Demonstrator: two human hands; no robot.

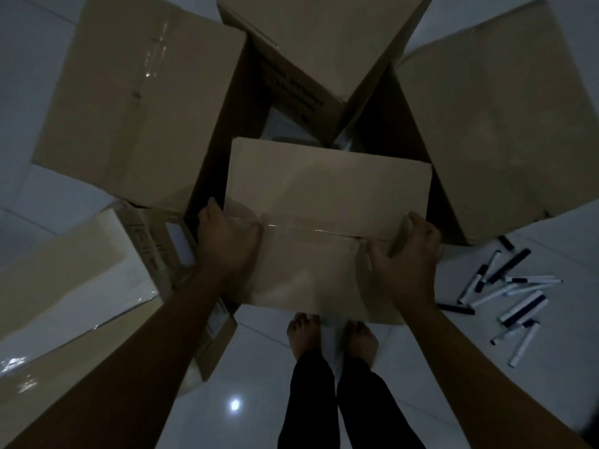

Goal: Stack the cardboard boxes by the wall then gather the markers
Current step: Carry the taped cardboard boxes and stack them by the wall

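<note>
Both hands, left (227, 241) and right (405, 254), grip the taped box (324, 196) between them.

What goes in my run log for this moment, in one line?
stage: stacking | left hand and right hand: gripping taped box | markers: loose on floor, untouched

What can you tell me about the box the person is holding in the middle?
The held cardboard box is plain brown and closed, its top flaps sealed by a strip of clear glossy tape along the centre seam. It sits level in front of the person, above their bare feet, with other boxes close around it. The left hand grips its left edge, the right hand its right edge. Whether anything supports it from below is hidden.
</note>
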